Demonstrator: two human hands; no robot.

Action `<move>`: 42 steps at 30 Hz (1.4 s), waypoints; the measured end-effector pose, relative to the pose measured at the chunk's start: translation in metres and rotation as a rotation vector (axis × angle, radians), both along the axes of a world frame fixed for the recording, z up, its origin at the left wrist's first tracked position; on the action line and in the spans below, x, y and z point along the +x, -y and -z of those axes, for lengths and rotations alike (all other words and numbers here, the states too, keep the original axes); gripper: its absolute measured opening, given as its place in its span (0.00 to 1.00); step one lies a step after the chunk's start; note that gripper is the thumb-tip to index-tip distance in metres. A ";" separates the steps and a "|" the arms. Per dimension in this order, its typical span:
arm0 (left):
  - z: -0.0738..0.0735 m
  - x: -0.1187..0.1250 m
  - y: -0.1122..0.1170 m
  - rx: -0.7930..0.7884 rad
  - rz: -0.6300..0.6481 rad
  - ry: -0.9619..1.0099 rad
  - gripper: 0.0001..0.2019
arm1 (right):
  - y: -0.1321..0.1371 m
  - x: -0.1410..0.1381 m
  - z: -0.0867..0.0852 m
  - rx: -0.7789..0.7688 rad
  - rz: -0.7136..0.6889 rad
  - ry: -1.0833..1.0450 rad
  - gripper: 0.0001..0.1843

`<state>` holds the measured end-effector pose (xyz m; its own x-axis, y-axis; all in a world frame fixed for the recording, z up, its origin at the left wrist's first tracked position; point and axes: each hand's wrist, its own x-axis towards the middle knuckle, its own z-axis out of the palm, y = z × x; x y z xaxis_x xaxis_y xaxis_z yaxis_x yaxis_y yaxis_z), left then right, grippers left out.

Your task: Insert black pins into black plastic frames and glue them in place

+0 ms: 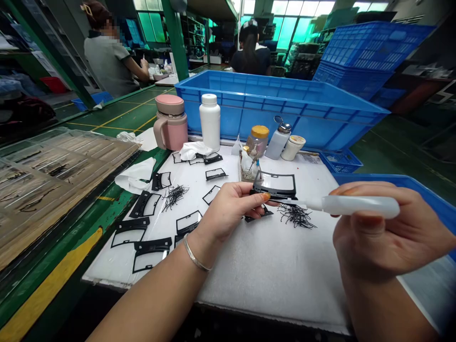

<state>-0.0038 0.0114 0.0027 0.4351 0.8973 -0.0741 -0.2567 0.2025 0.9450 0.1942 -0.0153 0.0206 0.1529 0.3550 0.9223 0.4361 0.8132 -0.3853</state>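
My left hand [235, 204] pinches the lower left of a black-framed clear plastic panel [276, 183], raised above the white work surface [249, 270]. In my right hand [377, 228] is a white glue bottle [359, 206] with a narrow nozzle, held level. The nozzle points left and reaches the panel's lower edge; whether it touches cannot be made out. Beneath them lies a pile of thin black strips [297, 216], with another similar pile [175, 195] farther left. Several more framed panels [153, 249] lie spread over the left side of the surface.
A pink mug [171, 123], a white bottle [210, 121], a yellow-lidded jar [258, 137] and a pump bottle [278, 140] stand along the back. Behind them is a large blue crate [285, 102]. Cardboard trays [53, 175] lie at left. Two people sit farther off.
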 end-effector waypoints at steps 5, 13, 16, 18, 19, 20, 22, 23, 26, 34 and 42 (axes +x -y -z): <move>0.001 -0.002 0.000 0.023 -0.012 -0.019 0.11 | -0.021 0.005 0.002 0.284 0.008 -0.039 0.13; 0.003 -0.002 -0.001 0.025 -0.026 -0.022 0.11 | -0.024 0.002 0.002 0.305 0.086 -0.023 0.15; 0.002 -0.002 0.000 0.034 -0.019 -0.026 0.12 | -0.020 0.001 0.001 0.257 0.072 -0.006 0.14; 0.002 -0.002 0.000 0.037 -0.013 -0.033 0.13 | -0.021 0.002 0.002 0.277 0.057 0.011 0.14; 0.002 -0.002 0.000 0.037 -0.012 -0.036 0.13 | -0.022 0.002 0.002 0.297 0.055 0.012 0.13; 0.001 -0.002 0.000 0.037 -0.011 -0.039 0.13 | -0.023 0.002 0.002 0.312 0.058 0.010 0.14; 0.002 -0.002 0.000 0.038 -0.011 -0.041 0.13 | -0.025 0.002 0.002 0.329 0.064 -0.003 0.14; 0.002 -0.002 0.000 0.040 -0.012 -0.039 0.13 | -0.026 0.002 0.003 0.327 0.067 -0.007 0.14; 0.003 -0.001 0.000 0.041 -0.015 -0.029 0.13 | -0.027 0.004 0.003 0.336 0.066 -0.007 0.14; 0.001 -0.001 0.001 0.027 -0.015 -0.023 0.11 | -0.025 0.005 0.006 0.265 0.088 0.020 0.13; 0.001 -0.002 0.001 0.030 -0.014 -0.018 0.11 | -0.006 0.004 0.001 0.054 0.080 0.073 0.10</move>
<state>-0.0054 0.0107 0.0019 0.4215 0.9052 -0.0551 -0.2419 0.1708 0.9551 0.1985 -0.0097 0.0193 0.1103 0.2935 0.9496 0.5260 0.7934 -0.3063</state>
